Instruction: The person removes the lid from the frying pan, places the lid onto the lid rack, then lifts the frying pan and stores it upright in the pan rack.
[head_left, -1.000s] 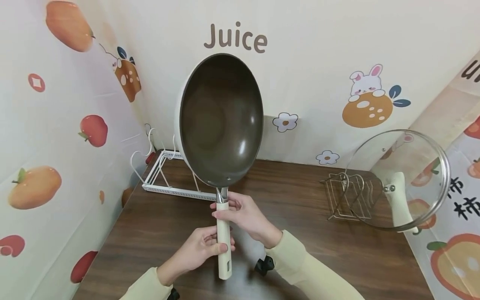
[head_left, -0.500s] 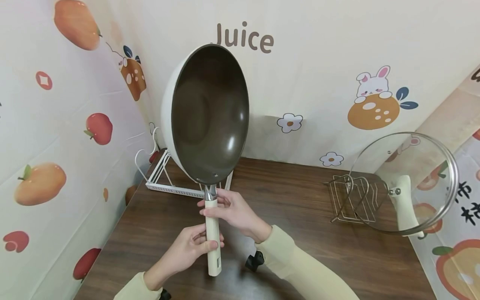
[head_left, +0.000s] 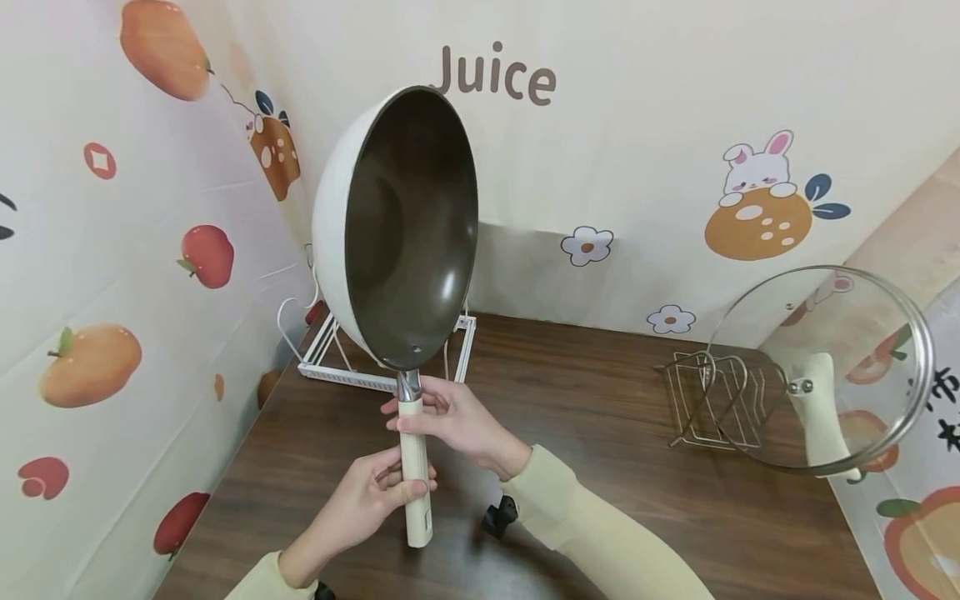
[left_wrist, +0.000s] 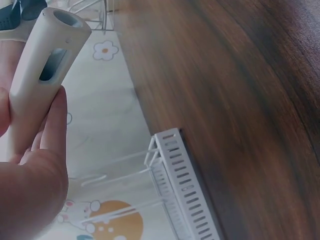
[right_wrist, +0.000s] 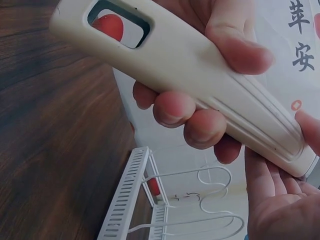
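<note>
A deep wok with a dark inside and white outside stands upright in the air, its open side turned toward me and to the right. My left hand grips the lower part of its cream handle, thumb across the front. Higher up, just below the metal collar, my right hand holds the handle between thumb and fingers. The hanging slot at the handle's end shows in the left wrist view. In the right wrist view, left-hand fingertips curl round the handle's ribbed side.
Behind the wok, a white rack with wire loops stands at the table's back left. At the right, a glass lid with a cream handle stands upright at a small wire rack. Printed cloth walls border the brown wooden table.
Both hands have carried the wok left, closer in front of the white rack. It has turned so that more of its white outside shows. Both grips stay on the handle.
</note>
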